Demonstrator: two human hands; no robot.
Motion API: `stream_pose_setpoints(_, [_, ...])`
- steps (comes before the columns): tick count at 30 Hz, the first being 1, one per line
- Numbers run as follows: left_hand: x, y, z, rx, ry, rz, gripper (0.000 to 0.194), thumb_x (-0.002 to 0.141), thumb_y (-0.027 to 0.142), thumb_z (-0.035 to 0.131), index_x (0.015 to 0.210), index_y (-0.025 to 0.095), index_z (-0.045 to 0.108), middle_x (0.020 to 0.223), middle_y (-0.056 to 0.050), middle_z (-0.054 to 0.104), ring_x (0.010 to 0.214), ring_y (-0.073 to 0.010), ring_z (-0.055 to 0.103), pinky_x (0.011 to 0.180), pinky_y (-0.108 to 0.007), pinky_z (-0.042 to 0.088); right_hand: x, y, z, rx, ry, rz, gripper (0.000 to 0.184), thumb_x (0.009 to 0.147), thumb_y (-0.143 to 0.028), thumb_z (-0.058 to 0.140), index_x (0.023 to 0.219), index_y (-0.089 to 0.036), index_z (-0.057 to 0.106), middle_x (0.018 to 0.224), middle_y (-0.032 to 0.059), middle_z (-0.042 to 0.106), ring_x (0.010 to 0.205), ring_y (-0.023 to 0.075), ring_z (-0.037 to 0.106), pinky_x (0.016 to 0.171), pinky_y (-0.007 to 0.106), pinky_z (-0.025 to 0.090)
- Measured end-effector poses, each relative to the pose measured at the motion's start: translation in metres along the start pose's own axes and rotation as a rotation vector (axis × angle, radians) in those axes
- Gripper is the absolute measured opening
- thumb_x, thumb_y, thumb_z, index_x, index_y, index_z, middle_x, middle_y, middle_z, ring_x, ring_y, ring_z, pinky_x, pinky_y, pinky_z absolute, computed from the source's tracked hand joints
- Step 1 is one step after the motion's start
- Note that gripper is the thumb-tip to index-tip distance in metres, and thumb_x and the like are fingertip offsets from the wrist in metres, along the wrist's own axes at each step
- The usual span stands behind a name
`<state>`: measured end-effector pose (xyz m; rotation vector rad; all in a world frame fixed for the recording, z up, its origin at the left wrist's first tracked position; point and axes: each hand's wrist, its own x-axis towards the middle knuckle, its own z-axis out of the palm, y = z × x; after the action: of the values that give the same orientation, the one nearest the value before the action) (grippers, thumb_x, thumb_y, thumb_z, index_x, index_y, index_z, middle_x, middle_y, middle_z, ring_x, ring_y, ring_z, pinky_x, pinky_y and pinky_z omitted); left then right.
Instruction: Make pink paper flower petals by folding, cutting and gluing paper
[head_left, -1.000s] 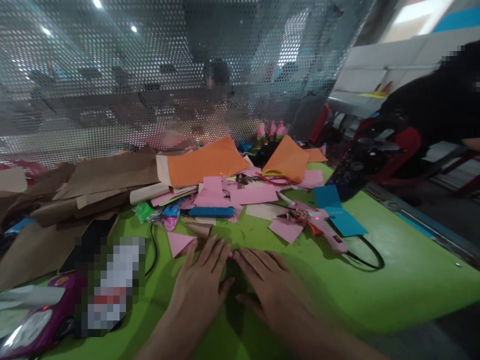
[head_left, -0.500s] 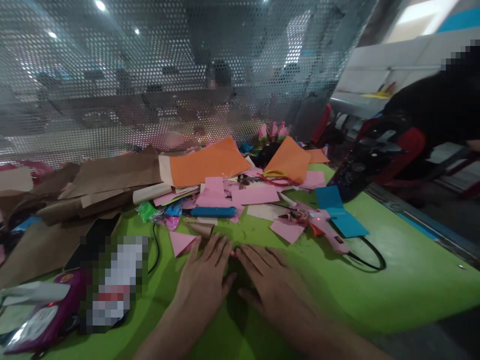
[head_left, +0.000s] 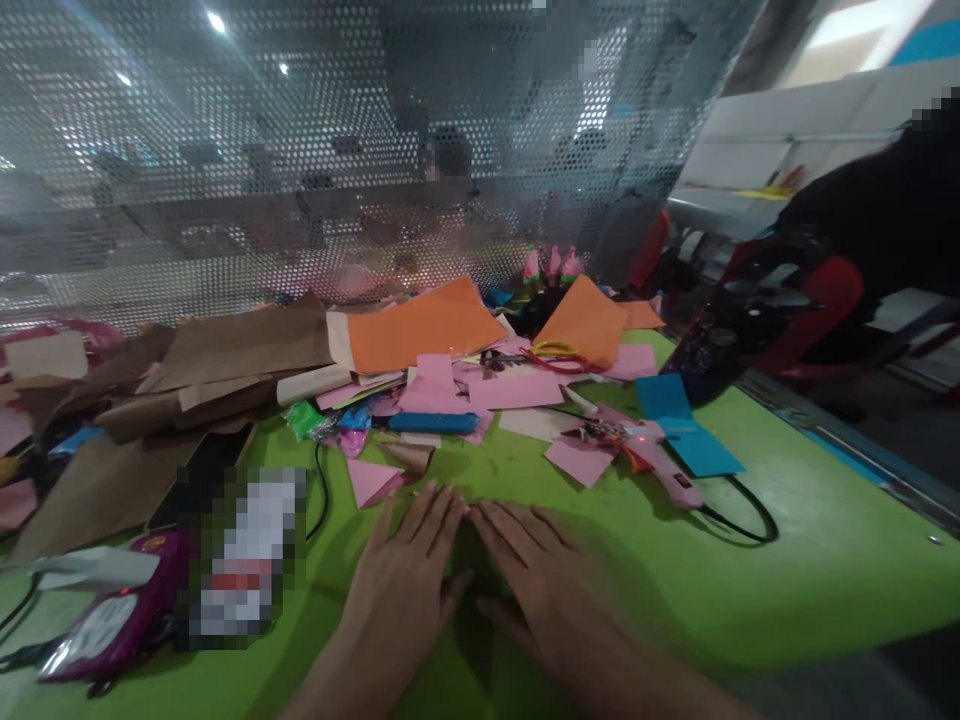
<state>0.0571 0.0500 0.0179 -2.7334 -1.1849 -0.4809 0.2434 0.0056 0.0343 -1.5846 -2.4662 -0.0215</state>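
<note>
My left hand (head_left: 409,545) lies palm down with its fingers stretched forward over the green table (head_left: 750,590). Beside it, my right hand (head_left: 521,555) is in the same flat pose, the index fingertips of both nearly meeting. A tiny bit of pink shows between those fingertips; what it is stays hidden under the fingers. Just beyond my left fingers are a folded pink paper piece (head_left: 373,481) and a rolled brown paper cone (head_left: 409,456). A pink glue gun (head_left: 660,462) with a red light lies to the right of my right hand.
Orange sheets (head_left: 420,328), brown paper (head_left: 244,345), pink scraps and a blue-handled cutter (head_left: 433,422) crowd the back. Blue paper (head_left: 694,430) lies by the glue gun. A dark bottle (head_left: 712,335) stands at right. A purple device (head_left: 120,610) sits left. Perforated metal screen (head_left: 315,220) rises behind.
Both hands have drawn slightly back toward me, fingers still flat, and less of the pink bit shows. The whole view has shifted a little.
</note>
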Motion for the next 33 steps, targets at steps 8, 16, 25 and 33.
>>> stream_pose_setpoints(8, [0.031, -0.002, 0.002, -0.019, -0.071, -0.008, 0.044, 0.095, 0.035, 0.043, 0.135, 0.016, 0.05, 0.139, -0.01, 0.054, 0.133, -0.0261, 0.044, 0.111, -0.053, 0.026, 0.013, 0.017, -0.004, 0.047, 0.031, 0.043, 0.041, 0.091, -0.031, 0.055, 0.129, -0.015, 0.054, 0.13, 0.0115, 0.061, 0.117, 0.028, 0.055, 0.101, 0.047, 0.042])
stream_pose_setpoints(16, [0.013, -0.01, -0.007, -0.033, 0.006, -0.009, 0.049, 0.095, 0.024, 0.041, 0.143, 0.016, 0.037, 0.146, -0.009, 0.046, 0.135, -0.0252, 0.041, 0.108, -0.048, 0.035, 0.01, 0.026, -0.003, 0.133, 0.086, 0.122, 0.037, 0.088, -0.02, 0.055, 0.124, -0.017, 0.056, 0.122, 0.0105, 0.065, 0.109, 0.0281, 0.057, 0.092, 0.046, 0.046])
stream_pose_setpoints(25, [0.004, -0.014, -0.009, -0.172, 0.02, -0.075, 0.055, 0.092, 0.021, 0.048, 0.144, 0.017, 0.033, 0.145, -0.009, 0.047, 0.134, -0.0251, 0.041, 0.109, -0.045, 0.034, 0.006, 0.026, -0.003, 0.212, 0.134, 0.116, 0.016, 0.089, -0.015, 0.056, 0.101, -0.023, 0.063, 0.106, 0.0047, 0.068, 0.097, 0.0249, 0.059, 0.084, 0.041, 0.044])
stream_pose_setpoints(33, [0.027, -0.008, -0.021, -0.307, -0.071, -0.177, 0.027, 0.094, 0.021, 0.045, 0.116, 0.024, 0.062, 0.108, -0.004, 0.07, 0.101, -0.0252, 0.06, 0.096, -0.046, 0.039, 0.005, 0.027, 0.002, 0.21, 0.109, 0.097, 0.02, 0.084, -0.005, 0.057, 0.093, -0.022, 0.063, 0.093, 0.0027, 0.067, 0.087, 0.0239, 0.057, 0.075, 0.037, 0.042])
